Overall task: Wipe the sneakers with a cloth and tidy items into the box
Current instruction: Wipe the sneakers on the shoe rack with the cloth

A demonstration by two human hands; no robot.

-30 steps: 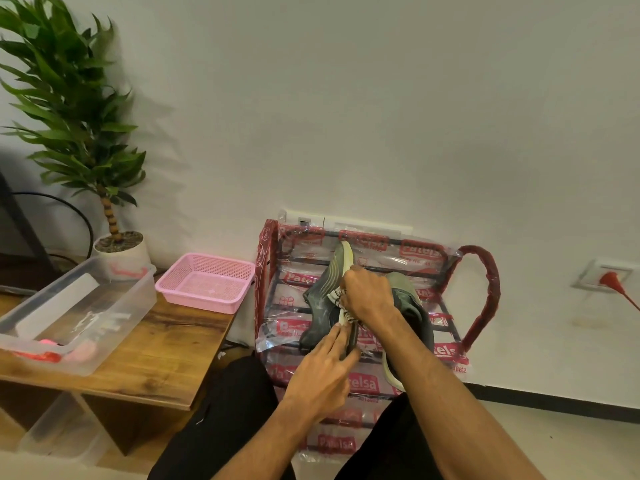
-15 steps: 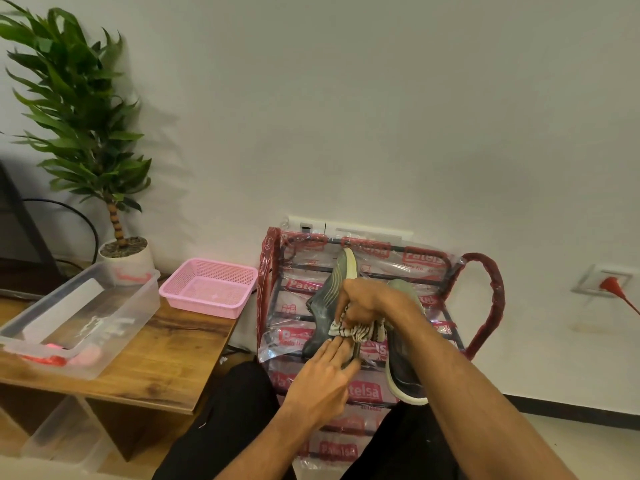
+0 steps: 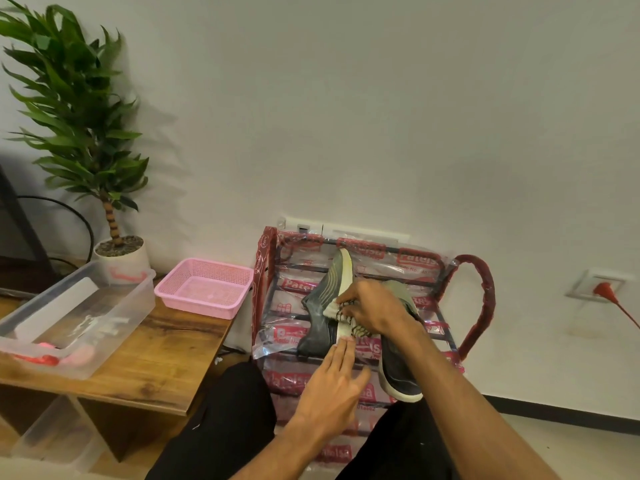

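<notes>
Two dark grey sneakers with pale soles lie on a plastic-wrapped rack [image 3: 479, 292]. The left sneaker [image 3: 323, 306] is turned on its side, sole edge up. My right hand [image 3: 370, 308] grips a black-and-white checked cloth [image 3: 348, 318] against that sneaker's sole edge. My left hand [image 3: 332, 379] has its fingers straight, the fingertips touching the sneaker's heel end. The right sneaker [image 3: 398, 372] lies partly hidden under my right forearm. A clear plastic box [image 3: 135, 306] stands on the wooden table at the left.
A pink mesh basket [image 3: 204, 289] sits on the wooden table [image 3: 162, 362] beside the clear box. A potted plant [image 3: 121, 254] stands behind them. A second clear bin [image 3: 52, 434] is under the table. A red plug [image 3: 604, 289] is in a wall socket at the right.
My right hand slid the cloth along the left sneaker's sole edge, towards the heel. My left hand stayed at the heel end. The camera tilted slightly.
</notes>
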